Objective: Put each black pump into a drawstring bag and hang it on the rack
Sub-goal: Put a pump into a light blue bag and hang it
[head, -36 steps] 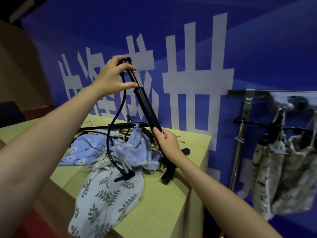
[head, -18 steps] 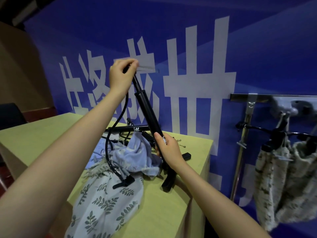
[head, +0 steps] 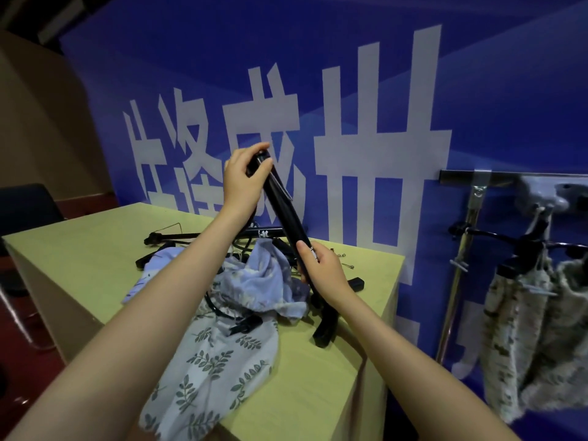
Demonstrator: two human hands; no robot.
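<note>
1. Head cam, far left: dark chair behind a yellow-green table.
2. On the table: a leaf-print drawstring bag hanging over the front edge, w/ a light blue floral bag bunched just behind it.
3. Another black pump lies flat at the back of the table.
4. Left hand is curled round the top end of the held black pump, thumb + fingers wrapped on it.
5. That pump is tilted, foot down on the table near the right edge.
6. Right hand grips the barrel lower down, fingers closed round it.
7. Far right: metal rack against the blue wall, w/ two pale patterned bags hanging on black hangers.
</note>
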